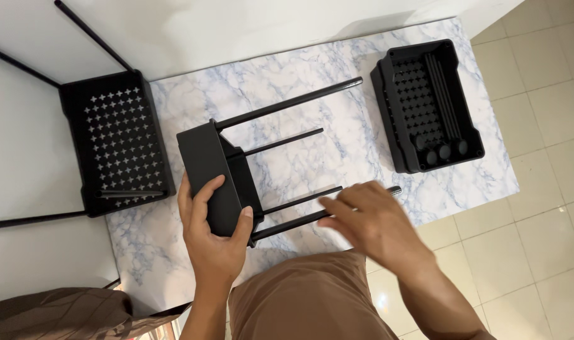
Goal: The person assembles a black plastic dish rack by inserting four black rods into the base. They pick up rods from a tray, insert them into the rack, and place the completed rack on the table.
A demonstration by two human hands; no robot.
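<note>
Currently the left hand [212, 233] grips the black tray [212, 179], tipped on its side on the marble mat [362, 132] with four rods [287, 107] projecting right. The right hand [369, 220], fingers loosely spread and holding nothing, hovers over the near rods. Risk: a sideways knock could lever a rod from its socket or twist the tray from the grip.

- Marbled blue-white mat [362, 135] lies over the white surface.
- Black perforated tray [118, 141] at the mat's left edge, thin rods rising from its corners.
- Second black tray [427, 104] on the mat's far right, loose rods and caps inside.
- Beige tiled floor [545, 208] beyond.
</note>
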